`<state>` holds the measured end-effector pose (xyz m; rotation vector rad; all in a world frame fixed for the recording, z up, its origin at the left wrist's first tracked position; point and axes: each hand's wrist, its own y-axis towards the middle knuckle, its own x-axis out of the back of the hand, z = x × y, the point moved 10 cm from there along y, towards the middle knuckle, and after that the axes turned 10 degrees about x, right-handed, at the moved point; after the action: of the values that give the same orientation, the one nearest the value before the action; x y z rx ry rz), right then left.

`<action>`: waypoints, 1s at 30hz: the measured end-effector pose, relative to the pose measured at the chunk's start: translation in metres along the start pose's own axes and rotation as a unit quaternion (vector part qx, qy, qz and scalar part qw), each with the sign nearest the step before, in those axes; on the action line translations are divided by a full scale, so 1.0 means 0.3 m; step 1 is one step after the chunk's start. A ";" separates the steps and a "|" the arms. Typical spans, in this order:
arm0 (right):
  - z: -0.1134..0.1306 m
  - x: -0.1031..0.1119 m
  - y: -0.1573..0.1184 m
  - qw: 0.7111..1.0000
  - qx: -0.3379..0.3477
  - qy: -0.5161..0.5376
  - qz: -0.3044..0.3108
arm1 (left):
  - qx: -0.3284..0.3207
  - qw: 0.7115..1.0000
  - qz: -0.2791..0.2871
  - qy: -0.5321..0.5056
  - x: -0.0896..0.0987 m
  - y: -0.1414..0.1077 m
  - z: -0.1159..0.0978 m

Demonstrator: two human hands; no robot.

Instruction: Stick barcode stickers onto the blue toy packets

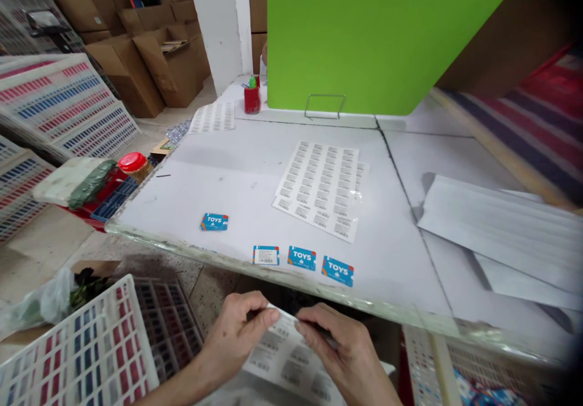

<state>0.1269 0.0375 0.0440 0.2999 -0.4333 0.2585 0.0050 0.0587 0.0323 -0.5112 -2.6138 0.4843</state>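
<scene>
White table (pixel 218 172), green panel (pixel 364 35) at back; left hand (pixel 235 328) and right hand (pixel 345 343) pinch a label sheet (pixel 283 352).

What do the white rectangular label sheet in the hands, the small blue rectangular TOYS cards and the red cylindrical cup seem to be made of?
White rectangular label sheet: probably matte paper; thin edge, little shine.
Small blue rectangular TOYS cards: likely printed cardboard; flat with crisp edges, coating unclear.
Red cylindrical cup: perhaps smooth plastic; evenly coloured wall, too distant to confirm.

I list my sheet (pixel 279 343), white with dark barcode rows; TOYS cards (pixel 337 271), blue, orange-cornered, white-lettered; board (pixel 364 41), plain green; cup (pixel 252 101), red.
</scene>
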 end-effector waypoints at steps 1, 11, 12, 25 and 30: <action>-0.001 0.001 0.001 1.000 -0.001 0.003 -0.003 | 0.004 1.000 -0.002 -0.002 0.000 0.001 0.005; 0.020 -0.003 0.015 0.999 0.014 -0.025 0.016 | -0.007 1.000 -0.006 -0.026 -0.004 0.003 -0.007; 0.019 -0.004 0.014 1.000 0.012 -0.026 0.014 | -0.003 1.000 -0.014 -0.022 -0.002 0.004 -0.006; -0.018 0.038 -0.017 0.998 -0.004 -0.054 -0.028 | 0.028 0.998 -0.035 -0.031 0.021 0.013 0.012; -0.017 0.065 -0.042 0.995 0.011 -0.101 0.006 | 0.047 0.998 -0.041 -0.031 0.020 0.008 0.021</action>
<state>0.1497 0.0311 0.0452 0.3468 -0.6324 0.2467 -0.0025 0.0617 0.0281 -0.3624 -2.6437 0.6030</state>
